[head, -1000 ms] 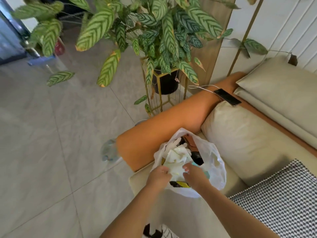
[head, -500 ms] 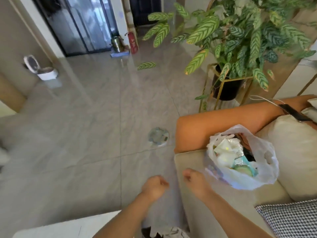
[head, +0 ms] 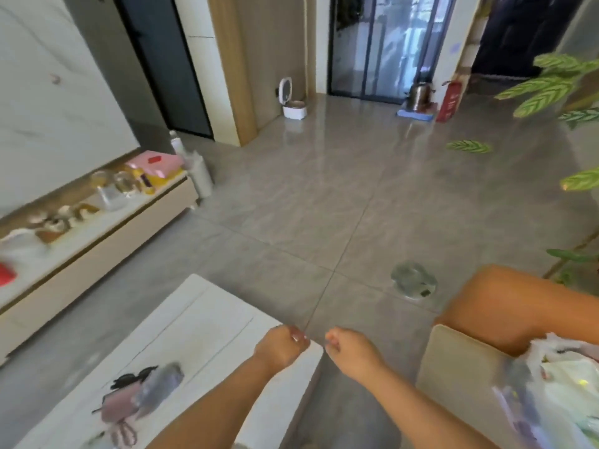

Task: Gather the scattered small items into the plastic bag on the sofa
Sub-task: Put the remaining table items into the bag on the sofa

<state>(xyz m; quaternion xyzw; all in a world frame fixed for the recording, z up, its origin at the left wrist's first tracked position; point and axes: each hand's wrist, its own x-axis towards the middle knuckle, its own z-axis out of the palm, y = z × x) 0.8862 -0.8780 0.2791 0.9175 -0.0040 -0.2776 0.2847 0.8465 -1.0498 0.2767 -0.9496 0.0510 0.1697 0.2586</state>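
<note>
The white plastic bag (head: 564,387) sits on the sofa (head: 453,364) at the lower right, stuffed with pale items and partly cut off by the frame edge. A white low table (head: 201,338) at the lower left carries blurred small items (head: 139,396): pink, grey and black pieces. My left hand (head: 280,348) hovers over the table's right corner with fingers curled and nothing in it. My right hand (head: 351,350) is level with it, just to the right, over the floor between table and sofa, fingers also curled and nothing held.
The sofa's orange armrest (head: 518,306) rises at the right. A clear glass object (head: 413,280) lies on the grey tiled floor. A long cabinet (head: 84,241) with jars and boxes runs along the left wall. Plant leaves (head: 551,89) hang at the upper right.
The view has swung left from the sofa and plant to the table and room. Both hands have come out of the bag and moved left, holding nothing.
</note>
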